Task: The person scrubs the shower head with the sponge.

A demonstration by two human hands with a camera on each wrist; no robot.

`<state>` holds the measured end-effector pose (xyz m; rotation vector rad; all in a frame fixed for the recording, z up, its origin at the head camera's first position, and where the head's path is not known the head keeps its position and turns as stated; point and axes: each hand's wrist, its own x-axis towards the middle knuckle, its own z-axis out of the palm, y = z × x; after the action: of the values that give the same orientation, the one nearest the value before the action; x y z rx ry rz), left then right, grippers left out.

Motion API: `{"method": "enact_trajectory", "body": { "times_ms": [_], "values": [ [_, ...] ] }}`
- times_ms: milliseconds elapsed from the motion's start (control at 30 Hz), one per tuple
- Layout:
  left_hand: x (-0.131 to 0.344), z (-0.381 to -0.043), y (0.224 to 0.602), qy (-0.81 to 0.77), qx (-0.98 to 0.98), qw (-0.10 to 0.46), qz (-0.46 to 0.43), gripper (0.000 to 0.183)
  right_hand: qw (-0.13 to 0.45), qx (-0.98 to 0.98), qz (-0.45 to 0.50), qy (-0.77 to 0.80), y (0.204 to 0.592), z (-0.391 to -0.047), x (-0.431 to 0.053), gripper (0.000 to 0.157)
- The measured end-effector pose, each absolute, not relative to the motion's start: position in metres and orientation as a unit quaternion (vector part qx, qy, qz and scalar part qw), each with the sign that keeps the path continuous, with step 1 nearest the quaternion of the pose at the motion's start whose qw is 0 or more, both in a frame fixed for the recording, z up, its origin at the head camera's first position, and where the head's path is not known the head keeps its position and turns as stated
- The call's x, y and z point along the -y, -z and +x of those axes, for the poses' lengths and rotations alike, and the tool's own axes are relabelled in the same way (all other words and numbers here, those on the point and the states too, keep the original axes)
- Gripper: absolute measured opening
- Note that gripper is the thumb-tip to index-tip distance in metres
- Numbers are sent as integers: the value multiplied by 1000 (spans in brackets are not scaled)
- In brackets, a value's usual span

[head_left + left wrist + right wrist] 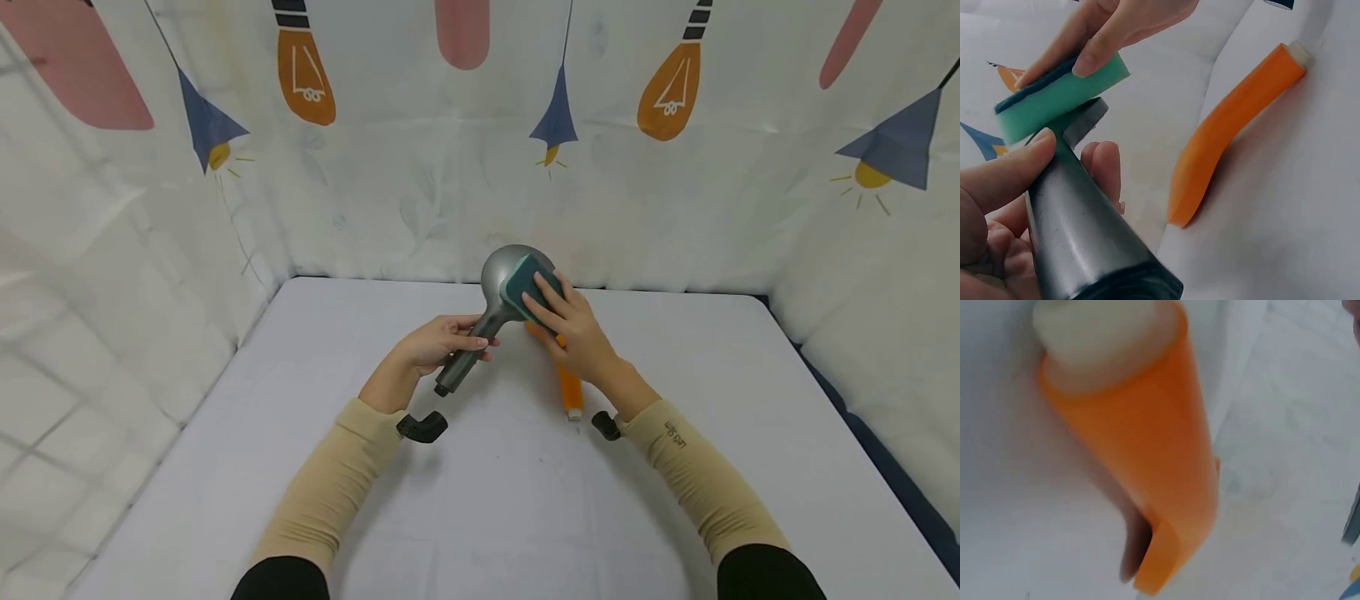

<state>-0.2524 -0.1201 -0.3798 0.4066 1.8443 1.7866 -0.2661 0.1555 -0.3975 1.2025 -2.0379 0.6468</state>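
My left hand [433,343] grips a grey handheld shower head [497,275] by its handle, thumb on top and fingers underneath. The shower head is tilted up over the table, its round head away from me and the bare connector end toward me. With my right hand [581,337] I hold a sponge [527,287] against the round head; the left wrist view shows the green foam side of the sponge [1066,100] toward the shower head and its dark scouring layer under my fingers. In the right wrist view, neither the sponge nor my grip on it shows.
A curved orange tube-shaped handle [570,392] with a whitish end lies on the white table [510,517], below my right hand. White cloth walls [450,200] printed with lamps and bulbs stand around the table's back and sides.
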Motion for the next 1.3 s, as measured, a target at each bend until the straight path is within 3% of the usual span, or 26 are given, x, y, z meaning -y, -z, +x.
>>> {"method": "enact_trajectory", "body": {
  "times_ms": [167,267,633,967,1167,1300],
  "values": [
    [118,-251,382,-667,-679,271,144,57,354,754,511,-213,396,-261,-147,48],
    [118,-250,381,-664,-680,270,152,58,353,750,506,-239,396,-264,-153,54],
    [124,-247,376,-664,-679,269,161,58,350,781,370,-362,408,-275,-174,51],
    [124,-248,378,-666,-682,266,147,58,356,754,485,-265,409,-265,-152,57],
    [126,-244,382,-671,-670,278,152,57,356,736,528,-231,408,-266,-157,35],
    [127,-242,381,-672,-668,277,158,58,353,740,503,-274,408,-270,-170,38]
  ]
}}
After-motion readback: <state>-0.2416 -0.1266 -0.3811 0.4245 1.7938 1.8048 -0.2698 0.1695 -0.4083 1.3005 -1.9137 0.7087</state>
